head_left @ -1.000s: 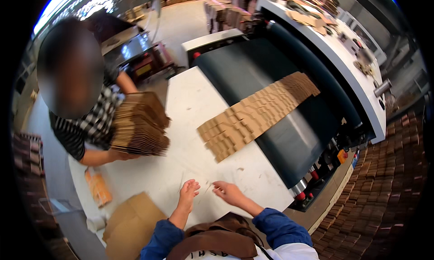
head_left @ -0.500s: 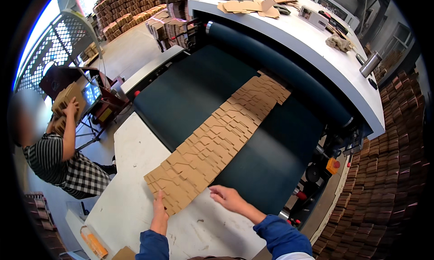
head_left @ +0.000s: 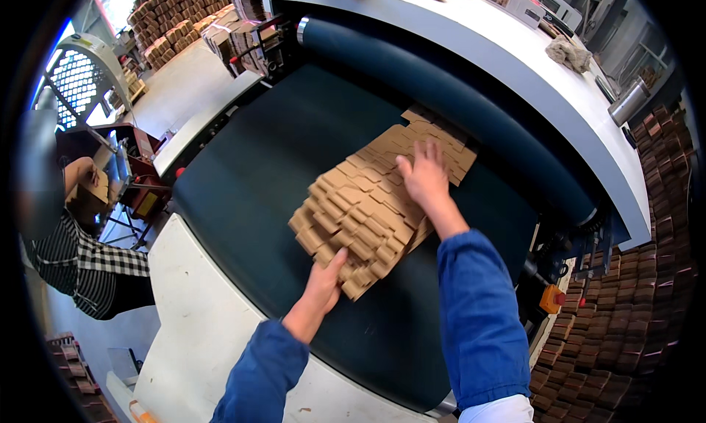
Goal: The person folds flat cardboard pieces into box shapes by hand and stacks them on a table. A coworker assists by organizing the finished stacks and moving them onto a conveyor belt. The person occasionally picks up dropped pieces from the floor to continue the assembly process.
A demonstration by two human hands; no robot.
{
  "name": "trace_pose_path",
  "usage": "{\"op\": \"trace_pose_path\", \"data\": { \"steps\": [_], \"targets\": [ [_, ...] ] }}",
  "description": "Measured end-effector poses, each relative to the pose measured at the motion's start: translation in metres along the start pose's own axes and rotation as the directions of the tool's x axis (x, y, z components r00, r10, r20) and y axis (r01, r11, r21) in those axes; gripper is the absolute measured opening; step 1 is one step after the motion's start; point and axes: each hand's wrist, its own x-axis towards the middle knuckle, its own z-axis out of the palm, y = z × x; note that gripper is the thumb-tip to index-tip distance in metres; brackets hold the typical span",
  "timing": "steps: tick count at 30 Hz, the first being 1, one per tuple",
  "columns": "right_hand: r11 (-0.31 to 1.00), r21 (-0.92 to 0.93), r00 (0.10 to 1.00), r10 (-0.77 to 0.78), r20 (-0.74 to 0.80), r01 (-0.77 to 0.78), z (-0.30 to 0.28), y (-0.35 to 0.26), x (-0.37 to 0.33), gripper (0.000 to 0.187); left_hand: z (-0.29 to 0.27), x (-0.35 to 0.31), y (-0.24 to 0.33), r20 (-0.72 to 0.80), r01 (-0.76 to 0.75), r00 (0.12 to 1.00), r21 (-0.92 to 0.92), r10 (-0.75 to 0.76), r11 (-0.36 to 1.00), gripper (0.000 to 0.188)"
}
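A run of overlapping die-cut cardboard pieces (head_left: pixel 373 199) lies across the dark conveyor belt (head_left: pixel 257 140), its far end under the big dark roller (head_left: pixel 441 92). Its near part is raised and curled in a bunch over the belt. My left hand (head_left: pixel 318 289) grips that near end, thumb on top and the other fingers hidden beneath. Farther up the run, my right hand (head_left: pixel 426 175) rests palm down on the pieces with its fingers spread.
A white table (head_left: pixel 198 298) borders the belt's near side. At right sits an orange emergency-stop box (head_left: pixel 551 299), with stacked brown cardboard (head_left: pixel 610 320) beyond. A co-worker in a checked apron (head_left: pixel 110 254) stands at left beside a red machine (head_left: pixel 145 199).
The near end of the cardboard run has moved from the white table forward onto the belt and bunched up, with my left hand on it. My right hand has reached forward onto the pieces.
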Motion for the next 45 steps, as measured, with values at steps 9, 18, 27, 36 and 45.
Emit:
{"op": "trace_pose_path", "data": {
  "steps": [9,18,27,36,45],
  "targets": [
    [0.959,0.048,0.934,0.26,0.243,-0.279,0.027,0.063,0.054,0.079,0.017,0.099,-0.047,0.1,0.14,0.987,-0.125,-0.128,0.982,0.044],
    [0.938,0.326,0.928,-0.219,0.303,0.115,-0.036,-0.07,-0.254,0.049,-0.173,-0.251,0.026,0.188,0.331,0.935,-0.165,-0.3,0.929,0.112],
    [0.873,0.488,0.987,-0.08,0.141,0.001,-0.001,-0.137,-0.459,0.059,-0.184,-0.427,0.055,-0.167,0.331,0.943,0.404,-0.287,0.853,0.055],
    [0.352,0.9,0.951,-0.258,-0.172,0.258,-0.07,-0.178,-0.549,0.075,-0.158,-0.555,-0.002,0.405,-0.451,0.865,0.886,0.295,0.107,0.064],
    [0.605,0.77,0.859,-0.488,0.157,0.203,-0.041,-0.183,-0.706,0.077,-0.235,-0.674,-0.054,0.109,-0.263,0.929,0.865,0.353,0.427,0.088]
  ]
}}
